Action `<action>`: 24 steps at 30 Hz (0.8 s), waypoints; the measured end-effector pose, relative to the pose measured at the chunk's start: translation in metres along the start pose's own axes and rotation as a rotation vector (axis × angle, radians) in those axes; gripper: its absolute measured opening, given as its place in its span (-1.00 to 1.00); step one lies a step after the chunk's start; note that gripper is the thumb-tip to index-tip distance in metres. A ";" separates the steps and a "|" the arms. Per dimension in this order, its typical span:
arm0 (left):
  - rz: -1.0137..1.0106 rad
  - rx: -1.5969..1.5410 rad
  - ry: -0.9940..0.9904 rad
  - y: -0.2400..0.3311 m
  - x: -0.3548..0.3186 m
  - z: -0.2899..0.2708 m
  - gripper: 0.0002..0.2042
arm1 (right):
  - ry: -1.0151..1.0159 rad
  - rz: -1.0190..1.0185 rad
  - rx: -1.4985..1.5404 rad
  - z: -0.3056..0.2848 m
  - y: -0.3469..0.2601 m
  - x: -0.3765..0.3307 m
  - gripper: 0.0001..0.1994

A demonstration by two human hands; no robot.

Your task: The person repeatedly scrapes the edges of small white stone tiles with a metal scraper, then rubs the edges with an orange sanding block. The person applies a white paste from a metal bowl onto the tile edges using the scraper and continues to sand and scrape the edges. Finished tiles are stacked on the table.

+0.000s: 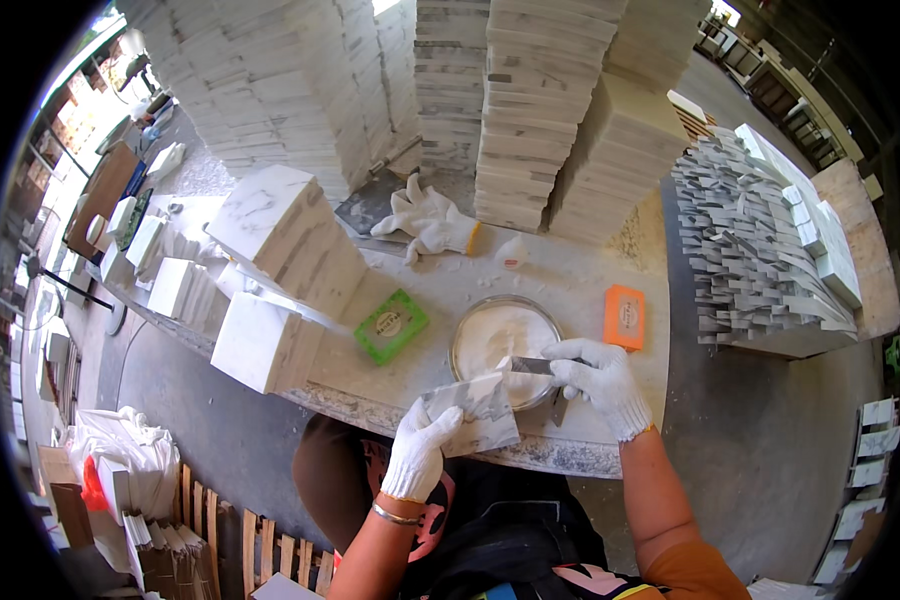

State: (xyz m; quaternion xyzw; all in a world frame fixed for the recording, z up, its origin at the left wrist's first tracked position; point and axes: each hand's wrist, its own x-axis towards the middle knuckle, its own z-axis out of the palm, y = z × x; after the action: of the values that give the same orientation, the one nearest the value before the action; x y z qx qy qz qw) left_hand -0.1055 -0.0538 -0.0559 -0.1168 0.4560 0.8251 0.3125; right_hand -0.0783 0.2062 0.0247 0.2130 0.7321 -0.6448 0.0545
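Left hand point(422, 448) grasps marble tile point(475, 410) at near worktop point(570, 290) edge; right hand point(598, 381) fingers clenched on scraper point(532, 366) over round tin point(503, 340)

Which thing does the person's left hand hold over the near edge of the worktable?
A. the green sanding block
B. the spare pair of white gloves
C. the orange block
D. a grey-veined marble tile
D: the gloved left hand grips a grey-veined marble tile, while the right hand holds a scraper against it.

- Bowl point(503, 345) at centre of bench point(580, 280)
- Sponge point(625, 316) at its three o'clock
- Box point(391, 325) at nine o'clock
- Spare gloves point(428, 222) at eleven o'clock
- Tile stacks point(530, 110) at twelve o'clock
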 end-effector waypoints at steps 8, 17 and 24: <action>-0.008 0.008 -0.005 -0.002 0.002 -0.002 -0.65 | -0.035 -0.117 -0.033 0.000 0.010 0.002 -0.78; 0.009 0.022 0.006 -0.003 0.002 -0.002 -0.64 | 0.048 -0.525 -0.356 -0.001 0.015 0.004 -0.83; 0.008 0.040 0.010 0.001 0.000 0.002 -0.63 | 0.049 -0.502 -0.328 -0.002 0.006 -0.001 -0.81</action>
State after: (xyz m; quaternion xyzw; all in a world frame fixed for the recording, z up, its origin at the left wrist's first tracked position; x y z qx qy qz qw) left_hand -0.1064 -0.0525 -0.0543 -0.1128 0.4743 0.8165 0.3093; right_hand -0.0747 0.2078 0.0203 0.0295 0.8574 -0.5057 -0.0905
